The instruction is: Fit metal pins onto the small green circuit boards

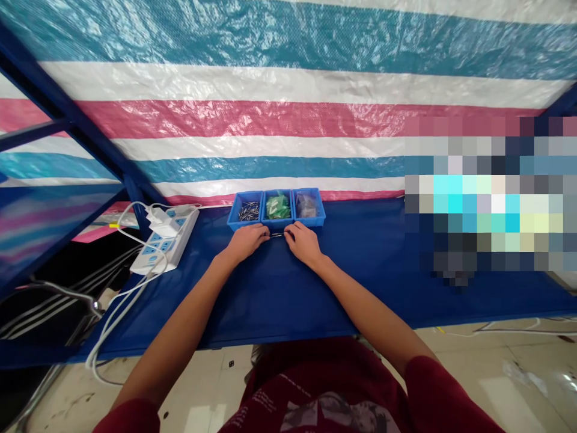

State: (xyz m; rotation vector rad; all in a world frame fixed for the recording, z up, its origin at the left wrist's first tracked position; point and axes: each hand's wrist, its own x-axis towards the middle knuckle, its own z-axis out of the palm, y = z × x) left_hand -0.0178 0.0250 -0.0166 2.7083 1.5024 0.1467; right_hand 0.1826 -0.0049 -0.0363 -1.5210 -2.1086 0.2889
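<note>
My left hand (249, 242) and my right hand (303, 242) face each other just above the blue table, each closed in a pinch. Between the fingertips spans a thin metal piece (276, 235), too small to name exactly. Right behind the hands stand three joined blue bins. Many slender metal pieces (249, 211) fill the left bin (232, 220). In the middle bin (264, 204) lie green plastic packets (278, 206). Clear plastic bags (307, 206) sit in the right bin (322, 207).
A white power strip (178, 240) with a plugged-in adapter (161, 224) and loose white cables lies at the left of the table (360, 258). Striped plastic sheeting (270, 84) hangs behind. Blue frame bars (81, 135) rise at the left. A blurred-out patch covers the right.
</note>
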